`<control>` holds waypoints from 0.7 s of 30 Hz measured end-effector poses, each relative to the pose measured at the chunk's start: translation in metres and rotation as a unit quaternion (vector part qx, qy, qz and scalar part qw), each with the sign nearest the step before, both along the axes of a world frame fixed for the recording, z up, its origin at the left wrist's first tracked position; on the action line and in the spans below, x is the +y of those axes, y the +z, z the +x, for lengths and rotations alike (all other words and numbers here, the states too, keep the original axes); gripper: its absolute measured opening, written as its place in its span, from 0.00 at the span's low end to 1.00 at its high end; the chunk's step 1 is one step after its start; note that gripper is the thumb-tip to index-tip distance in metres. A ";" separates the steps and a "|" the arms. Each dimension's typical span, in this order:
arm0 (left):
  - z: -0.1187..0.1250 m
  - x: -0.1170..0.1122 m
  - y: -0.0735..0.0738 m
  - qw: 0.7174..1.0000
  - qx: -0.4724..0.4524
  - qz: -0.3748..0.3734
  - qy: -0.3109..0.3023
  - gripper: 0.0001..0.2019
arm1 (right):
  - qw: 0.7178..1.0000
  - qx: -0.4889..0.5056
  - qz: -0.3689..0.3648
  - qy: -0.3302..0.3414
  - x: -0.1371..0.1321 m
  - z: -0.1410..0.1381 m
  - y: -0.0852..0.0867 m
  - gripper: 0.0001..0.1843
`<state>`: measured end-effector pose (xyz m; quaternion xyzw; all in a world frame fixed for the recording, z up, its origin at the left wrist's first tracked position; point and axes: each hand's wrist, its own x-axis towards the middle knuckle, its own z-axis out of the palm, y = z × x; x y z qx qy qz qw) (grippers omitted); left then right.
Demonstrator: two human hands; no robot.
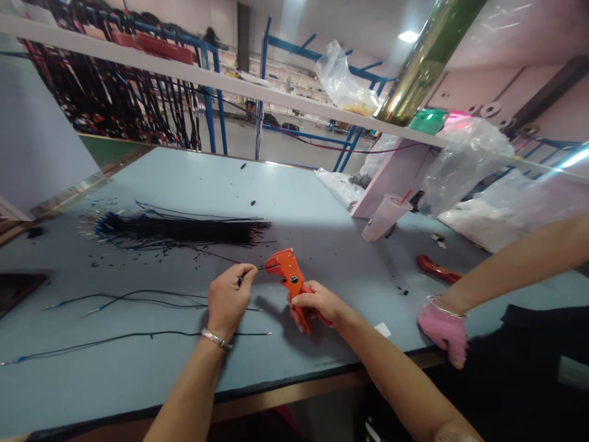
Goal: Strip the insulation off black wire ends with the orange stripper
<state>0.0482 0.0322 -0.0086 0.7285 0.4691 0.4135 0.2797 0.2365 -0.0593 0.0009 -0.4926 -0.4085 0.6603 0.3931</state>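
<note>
My right hand (317, 305) is closed round the handles of an orange wire stripper (289, 275), whose jaws point left and up. My left hand (230, 296) pinches the end of a thin black wire (138, 299) and holds it at the stripper's jaws. A thick bundle of black wires (184, 230) with blue-tipped ends lies on the blue-grey table (322, 233) behind my hands. Two more loose black wires (129, 336) lie to the left of my left arm.
Another person's arm with a pink-gloved hand (444, 331) reaches in from the right at the table's edge. A red tool (437, 270), a plastic cup with a straw (384, 218) and clear plastic bags (464, 162) sit at the right. Small black wire scraps are scattered about.
</note>
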 end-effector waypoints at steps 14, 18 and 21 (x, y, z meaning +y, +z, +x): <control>-0.001 0.005 -0.003 1.000 0.004 0.006 0.007 0.12 | 0.998 0.038 -0.009 -0.046 0.005 0.001 -0.007 0.11; -0.004 0.007 -0.002 1.000 0.002 0.003 0.017 0.12 | 0.995 0.062 -0.009 -0.073 0.006 0.004 -0.008 0.12; -0.004 0.006 -0.002 1.000 0.000 -0.011 0.015 0.13 | 0.995 0.075 -0.008 -0.071 0.006 0.006 -0.009 0.10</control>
